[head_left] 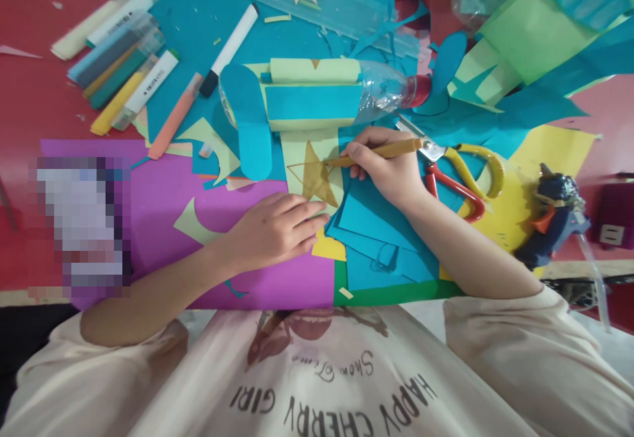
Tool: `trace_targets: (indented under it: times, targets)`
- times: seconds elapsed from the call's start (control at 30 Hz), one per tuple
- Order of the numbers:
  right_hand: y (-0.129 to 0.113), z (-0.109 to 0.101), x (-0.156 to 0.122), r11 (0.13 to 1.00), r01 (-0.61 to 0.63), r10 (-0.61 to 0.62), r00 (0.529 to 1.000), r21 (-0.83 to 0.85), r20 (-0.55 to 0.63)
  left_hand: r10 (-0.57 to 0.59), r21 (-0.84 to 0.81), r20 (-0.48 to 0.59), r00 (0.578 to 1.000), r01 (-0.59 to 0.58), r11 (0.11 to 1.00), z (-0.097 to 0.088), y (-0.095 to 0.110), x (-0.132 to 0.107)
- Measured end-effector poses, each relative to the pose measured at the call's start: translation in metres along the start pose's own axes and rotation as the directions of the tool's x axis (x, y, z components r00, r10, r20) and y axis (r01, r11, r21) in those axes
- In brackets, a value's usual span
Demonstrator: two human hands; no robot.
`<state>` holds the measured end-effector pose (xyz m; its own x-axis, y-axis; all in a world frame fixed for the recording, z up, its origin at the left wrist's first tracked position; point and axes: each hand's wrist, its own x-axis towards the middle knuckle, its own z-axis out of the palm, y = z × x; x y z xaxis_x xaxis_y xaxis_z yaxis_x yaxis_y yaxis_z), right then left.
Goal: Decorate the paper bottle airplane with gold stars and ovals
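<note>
My right hand grips a brown-yellow marker, its tip on a star drawn on a pale green paper strip. Part of the star is coloured in brownish yellow; its left and right points show only outlines. My left hand lies flat with fingers apart, its fingertips at the strip's lower edge. Just beyond the strip lies a clear plastic bottle on its side, wrapped in blue and green paper, with a red cap. A rounded blue paper strip rests against its left end.
Scissors with red and yellow handles lie right of my right hand. A blue glue gun sits at the far right. Several markers lie at upper left. A blurred-out phone-like object is on the purple sheet.
</note>
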<state>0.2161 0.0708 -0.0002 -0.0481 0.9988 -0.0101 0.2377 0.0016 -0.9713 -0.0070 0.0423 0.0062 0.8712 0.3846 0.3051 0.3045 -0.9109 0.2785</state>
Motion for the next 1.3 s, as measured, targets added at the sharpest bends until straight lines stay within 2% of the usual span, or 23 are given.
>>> trace_targets:
  times: [0.2,0.43,1.0,1.3]
  targets:
    - [0.0010,-0.0010,-0.0001,1.000,0.006,-0.006,1.000,-0.014,0.025,0.002,0.011,-0.008,1.000,-0.001,1.000,-0.0010,-0.0003,0.0014]
    - [0.0035,-0.0023,-0.0009,1.000,0.005,-0.005,0.999,-0.012,-0.050,-0.001,0.010,-0.001,1.000,0.001,1.000,0.0007,0.0001,-0.0011]
    - [0.0042,-0.0022,-0.0001,0.996,0.023,-0.022,1.000,-0.090,0.013,0.000,0.003,-0.002,1.000,0.000,1.000,-0.0006,0.0003,0.0009]
    - [0.0070,-0.0019,-0.0009,0.998,0.025,-0.029,0.997,-0.060,-0.075,-0.003,0.000,-0.006,1.000,0.003,1.000,-0.0003,-0.0002,-0.0008]
